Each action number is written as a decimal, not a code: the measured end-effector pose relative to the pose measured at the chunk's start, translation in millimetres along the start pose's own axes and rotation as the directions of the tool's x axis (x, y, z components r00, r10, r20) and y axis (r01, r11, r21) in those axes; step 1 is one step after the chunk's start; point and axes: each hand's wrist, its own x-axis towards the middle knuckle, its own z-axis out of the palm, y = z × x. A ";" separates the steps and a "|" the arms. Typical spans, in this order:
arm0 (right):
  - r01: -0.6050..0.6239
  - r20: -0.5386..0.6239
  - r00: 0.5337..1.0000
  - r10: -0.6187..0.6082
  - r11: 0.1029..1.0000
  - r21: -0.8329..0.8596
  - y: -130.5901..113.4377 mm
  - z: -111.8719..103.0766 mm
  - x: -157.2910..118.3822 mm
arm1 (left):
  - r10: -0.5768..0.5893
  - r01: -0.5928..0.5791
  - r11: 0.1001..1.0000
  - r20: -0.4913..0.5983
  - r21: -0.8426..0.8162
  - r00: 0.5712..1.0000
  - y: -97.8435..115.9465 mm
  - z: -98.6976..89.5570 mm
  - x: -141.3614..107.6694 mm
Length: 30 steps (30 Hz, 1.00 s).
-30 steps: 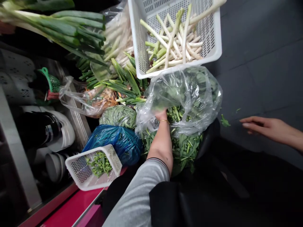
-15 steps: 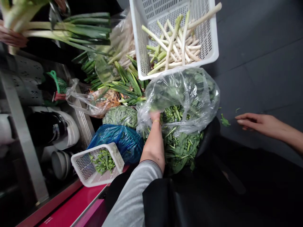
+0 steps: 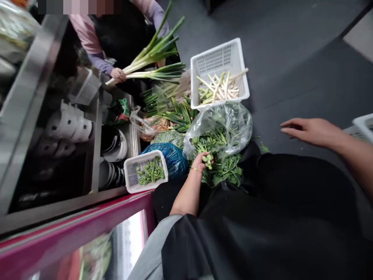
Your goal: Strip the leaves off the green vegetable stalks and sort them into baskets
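Observation:
My left hand is closed around a small bunch of leafy green stems, their pale green cut ends pointing towards me. It is just at the mouth of a clear plastic bag full of the same greens. Below the bag lies a heap of loose green leaves, near my black apron. Out to the right, my right hand hovers above the dark floor, fingers stretched out and holding nothing. A fallen leaf lies on the floor between that hand and the bag.
A small white basket with greens stands left, beside a blue plastic bag. A larger white basket holds pale stalks. Across from me a co-worker's hand grips long green onions. Metal shelving runs along the left.
My left hand has come out of the clear bag with a bunch of green stems. The view has widened, showing more of the co-worker and shelving. My right hand still hovers over the floor.

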 end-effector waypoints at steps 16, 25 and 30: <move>0.657 0.194 0.743 -0.641 0.754 -0.025 -193.9 105.5 -51.7 | 0.450 -0.492 0.869 0.333 0.048 0.829 1.1 -32.8 -174.9; 0.539 0.459 0.618 -0.638 0.769 0.343 -163.4 105.2 -107.5 | 0.441 -0.481 0.877 0.385 0.010 0.811 -6.7 -50.6 -197.9; 0.186 0.624 0.582 -0.521 0.833 0.522 -111.2 58.0 -125.2 | 0.569 -0.516 0.820 0.255 -0.247 0.782 2.1 -67.4 -212.8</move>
